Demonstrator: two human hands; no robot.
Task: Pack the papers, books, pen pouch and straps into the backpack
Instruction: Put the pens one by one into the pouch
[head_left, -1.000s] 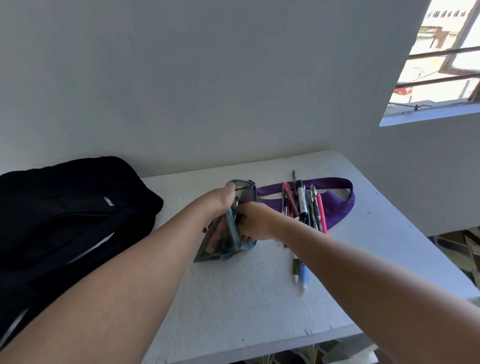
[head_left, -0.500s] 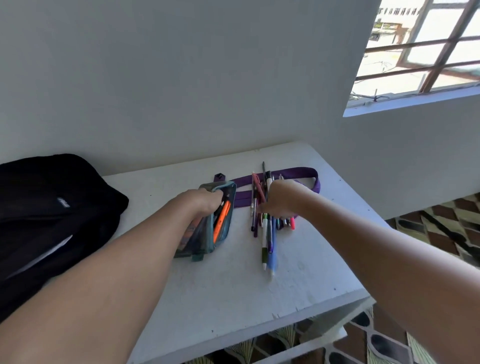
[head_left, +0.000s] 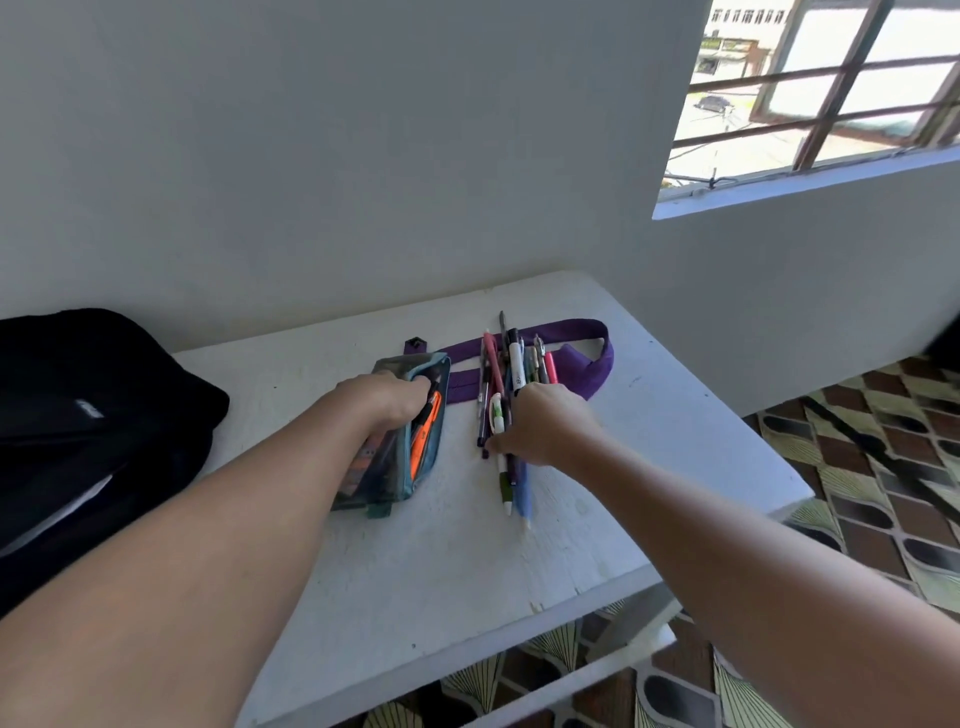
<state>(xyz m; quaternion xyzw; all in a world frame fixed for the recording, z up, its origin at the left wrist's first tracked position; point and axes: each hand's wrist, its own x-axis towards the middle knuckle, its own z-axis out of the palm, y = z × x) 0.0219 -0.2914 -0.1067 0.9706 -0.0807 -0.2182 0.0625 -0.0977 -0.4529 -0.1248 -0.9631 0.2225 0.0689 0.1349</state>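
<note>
A teal pen pouch (head_left: 395, 462) lies open on the white table (head_left: 467, 561), an orange pen showing inside it. My left hand (head_left: 387, 397) grips the pouch's upper rim. To its right a bunch of several pens (head_left: 511, 374) lies across a purple strap (head_left: 582, 364). My right hand (head_left: 540, 423) is curled over the middle of that bunch and pinches pens; their tips stick out below the hand. The black backpack (head_left: 78, 426) sits at the table's left end.
A grey wall runs directly behind the table. The table's front edge (head_left: 519, 654) and right edge drop to a patterned tile floor (head_left: 883, 493). A barred window (head_left: 821, 93) is at the upper right.
My right hand left the pouch and moved right onto the pens, then closed on them. My left hand kept its grip on the pouch. The camera view swung right.
</note>
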